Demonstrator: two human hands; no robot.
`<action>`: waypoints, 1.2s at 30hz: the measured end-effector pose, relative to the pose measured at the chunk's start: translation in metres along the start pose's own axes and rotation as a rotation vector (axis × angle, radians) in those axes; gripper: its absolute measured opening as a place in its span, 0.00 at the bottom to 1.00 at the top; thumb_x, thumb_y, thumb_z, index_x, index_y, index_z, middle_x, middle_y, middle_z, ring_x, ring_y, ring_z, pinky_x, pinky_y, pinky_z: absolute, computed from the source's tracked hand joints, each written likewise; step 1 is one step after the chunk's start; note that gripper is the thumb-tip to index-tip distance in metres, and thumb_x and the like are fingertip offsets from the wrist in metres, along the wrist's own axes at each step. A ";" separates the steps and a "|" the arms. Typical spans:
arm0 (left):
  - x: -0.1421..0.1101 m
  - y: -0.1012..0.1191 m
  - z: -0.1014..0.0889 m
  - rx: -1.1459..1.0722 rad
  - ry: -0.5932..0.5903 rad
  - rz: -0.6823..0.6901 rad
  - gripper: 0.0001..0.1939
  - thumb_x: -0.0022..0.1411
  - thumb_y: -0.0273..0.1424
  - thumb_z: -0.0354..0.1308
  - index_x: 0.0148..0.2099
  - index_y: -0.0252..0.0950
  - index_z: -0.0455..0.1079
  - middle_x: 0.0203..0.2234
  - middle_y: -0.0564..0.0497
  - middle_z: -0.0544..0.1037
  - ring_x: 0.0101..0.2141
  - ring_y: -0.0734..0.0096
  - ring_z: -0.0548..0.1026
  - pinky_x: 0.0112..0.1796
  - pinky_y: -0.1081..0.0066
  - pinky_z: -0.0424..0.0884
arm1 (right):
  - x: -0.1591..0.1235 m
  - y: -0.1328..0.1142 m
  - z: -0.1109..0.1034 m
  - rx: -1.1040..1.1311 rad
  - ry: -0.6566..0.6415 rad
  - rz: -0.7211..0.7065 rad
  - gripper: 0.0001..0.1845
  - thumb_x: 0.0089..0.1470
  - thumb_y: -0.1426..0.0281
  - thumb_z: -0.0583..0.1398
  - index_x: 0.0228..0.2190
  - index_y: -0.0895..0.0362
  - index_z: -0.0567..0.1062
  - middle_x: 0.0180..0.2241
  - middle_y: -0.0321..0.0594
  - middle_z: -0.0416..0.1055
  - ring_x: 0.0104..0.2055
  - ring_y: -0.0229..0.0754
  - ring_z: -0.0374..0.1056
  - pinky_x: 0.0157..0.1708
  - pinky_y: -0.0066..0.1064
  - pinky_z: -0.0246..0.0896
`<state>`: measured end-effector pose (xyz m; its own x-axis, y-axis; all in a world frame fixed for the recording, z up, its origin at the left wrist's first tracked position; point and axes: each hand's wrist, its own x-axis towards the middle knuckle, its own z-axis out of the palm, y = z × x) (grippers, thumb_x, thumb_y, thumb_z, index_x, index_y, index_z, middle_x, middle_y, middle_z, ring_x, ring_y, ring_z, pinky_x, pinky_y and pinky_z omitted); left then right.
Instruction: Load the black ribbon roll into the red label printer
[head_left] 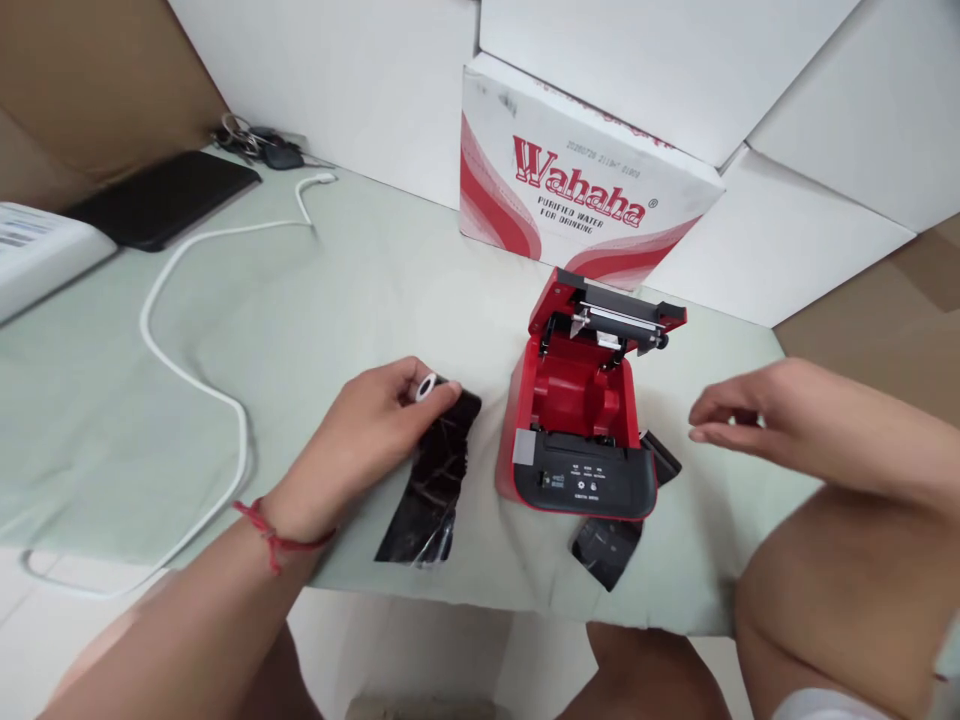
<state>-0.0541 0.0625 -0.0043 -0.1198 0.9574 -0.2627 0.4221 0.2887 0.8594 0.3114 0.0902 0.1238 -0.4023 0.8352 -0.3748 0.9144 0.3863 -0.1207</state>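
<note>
A red and black label printer (581,470) stands on the table with its lid (611,310) raised, showing a red inner bay. Left of it, my left hand (397,405) is closed around a small roll of black ribbon (439,470) with a white core. The ribbon's loose, creased end trails toward the table's front edge. To the printer's right, my right hand (739,405) hovers with curled fingers slightly apart and nothing visible in them. A small black roll (662,458) and a black film piece (607,550) lie partly hidden by the printer.
A Wahaha carton (577,190) rests against white panels behind the printer. On the left, a white cable (244,430) curves across the green cloth (360,300). Keys (262,145), a black flat device (165,198) and a white box (45,255) lie at the far left.
</note>
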 end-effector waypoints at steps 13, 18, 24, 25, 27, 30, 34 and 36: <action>0.010 -0.015 0.007 0.220 0.300 0.398 0.17 0.66 0.43 0.60 0.52 0.40 0.75 0.52 0.41 0.74 0.49 0.47 0.76 0.53 0.46 0.75 | 0.055 -0.006 0.035 0.157 -0.409 0.076 0.14 0.50 0.57 0.70 0.35 0.51 0.84 0.32 0.36 0.81 0.33 0.46 0.76 0.34 0.34 0.68; -0.003 -0.008 0.014 0.154 0.246 0.450 0.14 0.68 0.43 0.58 0.49 0.40 0.75 0.53 0.42 0.74 0.46 0.53 0.77 0.50 0.48 0.76 | 0.014 -0.028 0.052 0.175 -0.252 0.053 0.10 0.59 0.64 0.64 0.42 0.52 0.81 0.39 0.40 0.82 0.39 0.48 0.77 0.38 0.36 0.71; -0.009 -0.008 0.022 0.107 0.245 0.539 0.12 0.71 0.39 0.56 0.47 0.38 0.76 0.52 0.41 0.74 0.51 0.52 0.77 0.50 0.50 0.76 | -0.048 -0.039 0.013 0.328 -0.107 -0.209 0.11 0.66 0.60 0.65 0.50 0.44 0.80 0.40 0.35 0.81 0.37 0.41 0.78 0.36 0.30 0.73; -0.010 -0.008 0.023 0.109 0.249 0.553 0.11 0.72 0.38 0.56 0.46 0.38 0.76 0.51 0.41 0.75 0.51 0.52 0.77 0.49 0.51 0.77 | -0.049 -0.042 0.005 0.326 -0.021 -0.248 0.13 0.66 0.59 0.65 0.52 0.43 0.79 0.41 0.35 0.82 0.37 0.41 0.78 0.35 0.30 0.73; -0.013 -0.006 0.026 0.120 0.267 0.585 0.09 0.72 0.36 0.56 0.45 0.39 0.76 0.50 0.42 0.75 0.49 0.54 0.78 0.48 0.53 0.77 | -0.037 -0.053 -0.005 0.304 0.120 -0.281 0.15 0.67 0.58 0.65 0.54 0.43 0.80 0.41 0.36 0.82 0.34 0.42 0.77 0.31 0.30 0.71; -0.021 -0.004 0.032 0.134 0.305 0.677 0.06 0.71 0.29 0.56 0.46 0.40 0.74 0.49 0.43 0.75 0.48 0.56 0.78 0.47 0.55 0.78 | 0.000 -0.074 -0.007 0.200 0.186 -0.240 0.13 0.69 0.58 0.61 0.50 0.48 0.82 0.38 0.38 0.83 0.30 0.41 0.74 0.29 0.32 0.68; -0.040 -0.007 0.041 0.092 0.227 0.951 0.20 0.62 0.20 0.56 0.54 0.42 0.71 0.52 0.42 0.74 0.53 0.53 0.76 0.50 0.52 0.79 | 0.042 -0.096 0.007 -0.009 0.148 -0.153 0.10 0.69 0.67 0.59 0.43 0.52 0.81 0.35 0.40 0.82 0.33 0.44 0.75 0.33 0.34 0.65; -0.048 -0.009 0.044 0.069 0.169 1.106 0.29 0.57 0.19 0.56 0.60 0.43 0.69 0.53 0.41 0.74 0.57 0.49 0.74 0.54 0.47 0.78 | 0.051 -0.101 0.013 -0.052 0.119 -0.130 0.09 0.68 0.69 0.59 0.43 0.53 0.81 0.35 0.42 0.82 0.34 0.45 0.76 0.35 0.34 0.64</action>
<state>-0.0126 0.0141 -0.0190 0.2341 0.6769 0.6979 0.4203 -0.7177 0.5552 0.1990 0.0889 0.1053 -0.5225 0.8160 -0.2474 0.8520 0.5113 -0.1127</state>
